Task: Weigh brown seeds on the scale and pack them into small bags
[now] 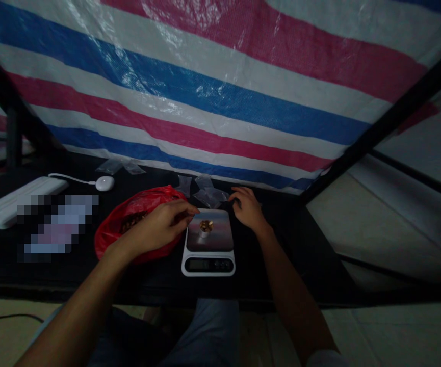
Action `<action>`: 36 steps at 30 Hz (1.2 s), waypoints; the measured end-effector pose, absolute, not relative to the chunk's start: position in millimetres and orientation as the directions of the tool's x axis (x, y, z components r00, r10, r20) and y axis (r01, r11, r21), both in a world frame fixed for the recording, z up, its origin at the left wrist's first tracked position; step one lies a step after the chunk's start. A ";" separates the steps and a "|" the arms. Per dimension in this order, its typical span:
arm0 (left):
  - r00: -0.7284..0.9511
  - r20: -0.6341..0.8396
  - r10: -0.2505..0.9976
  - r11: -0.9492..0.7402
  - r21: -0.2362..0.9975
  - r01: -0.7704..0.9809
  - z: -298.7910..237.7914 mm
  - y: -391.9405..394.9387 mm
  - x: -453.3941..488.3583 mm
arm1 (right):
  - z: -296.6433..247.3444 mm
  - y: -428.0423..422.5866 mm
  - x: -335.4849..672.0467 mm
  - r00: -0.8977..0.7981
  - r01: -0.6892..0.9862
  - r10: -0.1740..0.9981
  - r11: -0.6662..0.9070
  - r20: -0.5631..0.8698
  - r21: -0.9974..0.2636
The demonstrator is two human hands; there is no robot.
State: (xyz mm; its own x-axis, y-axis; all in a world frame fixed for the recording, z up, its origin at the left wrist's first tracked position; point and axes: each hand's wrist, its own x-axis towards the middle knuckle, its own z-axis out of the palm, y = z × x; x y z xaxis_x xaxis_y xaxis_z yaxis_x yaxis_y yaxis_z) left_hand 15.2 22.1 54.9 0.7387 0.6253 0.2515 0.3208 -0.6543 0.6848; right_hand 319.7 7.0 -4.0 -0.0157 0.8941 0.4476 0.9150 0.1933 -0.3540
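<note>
A white kitchen scale [209,266] with a metal plate and a dark display lies in front of me. On its plate stands a small round cup [205,233] filled with small brass-coloured pieces. My left hand [170,219] reaches over a red plastic bag [109,224], its fingertips drawn close together at the scale's upper left edge; whether anything is between them is too dark to tell. Small dark brown pieces [134,220] show inside the bag. Right of the scale, my right hand [248,206] has bent fingers set apart, with the fingertips beside a clear plastic bag [212,196].
More small clear bags [109,166] lie along the back of the black table [300,255]. At the left are a white power strip [17,201], a round white object [104,183] on a cable and a blurred-out item [59,224]. A striped tarp [205,86] hangs behind, between dark frame bars.
</note>
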 end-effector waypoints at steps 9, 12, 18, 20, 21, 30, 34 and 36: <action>0.714 0.325 0.620 -0.650 0.723 0.235 51.2 60.3 36.6 | 8.8 38.0 328.1 -0.096 0.904 0.977 0.167 0.193 -0.393; 0.695 0.337 0.635 -0.638 0.736 0.226 42.3 72.0 44.8 | 18.5 55.3 333.2 -0.186 0.885 0.981 0.188 0.047 -0.425; 0.655 0.417 0.630 -0.697 0.676 0.240 31.1 82.4 48.6 | 50.6 68.7 344.1 -0.232 0.840 0.972 0.182 -0.035 -0.511; 0.604 0.527 0.598 -0.769 0.588 0.249 35.8 81.2 49.4 | 64.8 62.4 341.1 -0.217 0.820 0.976 0.173 -0.017 -0.546; 0.579 0.583 0.570 -0.806 0.535 0.254 39.2 80.1 50.2 | 71.7 57.6 336.6 -0.206 0.814 0.979 0.176 0.008 -0.553; 0.717 0.473 0.512 -0.795 0.577 0.187 62.8 71.5 50.1 | 100.6 13.6 257.3 -0.425 0.649 0.853 0.521 0.303 -0.555; 0.763 0.335 0.553 -0.730 0.637 0.249 69.7 66.8 35.1 | 92.4 -5.8 261.8 -0.373 0.606 0.884 0.463 0.283 -0.647; 0.770 0.270 0.578 -0.713 0.626 0.316 71.0 63.9 25.6 | 83.1 -19.2 269.8 -0.312 0.630 0.919 0.390 0.241 -0.671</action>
State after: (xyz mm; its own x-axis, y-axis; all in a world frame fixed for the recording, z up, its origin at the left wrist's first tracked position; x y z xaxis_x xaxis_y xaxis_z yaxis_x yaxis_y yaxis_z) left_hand 25.6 63.9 71.0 0.7699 0.5780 0.2704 0.3157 -0.7133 0.6258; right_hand 269.8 -19.2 83.1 -0.3119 0.9190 0.2413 0.6300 0.3902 -0.6714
